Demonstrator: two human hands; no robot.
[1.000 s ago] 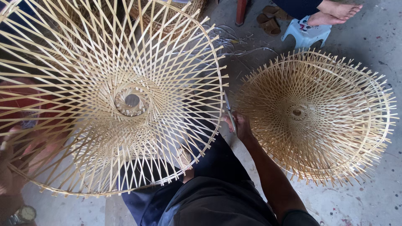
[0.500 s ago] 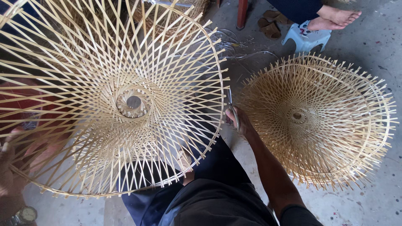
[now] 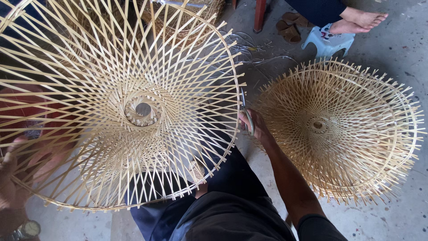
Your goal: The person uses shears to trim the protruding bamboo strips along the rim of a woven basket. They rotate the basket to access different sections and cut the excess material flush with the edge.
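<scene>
The right hand (image 3: 250,127) is closed around a pair of scissors (image 3: 246,115), with the blades pointing away toward the far side. A second ago this hand was a little further right, beside the stack; now it has come to the right rim of the large bamboo frame (image 3: 111,102), so the blades are just beside the ends of the strips that stick out there. In my judgement the trimming of this edge is now in hand. The frame has also turned a little. The left hand (image 3: 13,178) is at the near left rim of the frame, behind the strips; it seems to grip the rim, but I cannot tell for sure. To the right, on the concrete floor (image 3: 401,40), lies a stack of finished woven frames (image 3: 339,129). Far right, another person's bare foot (image 3: 361,18) rests over a small blue stool (image 3: 327,42).
</scene>
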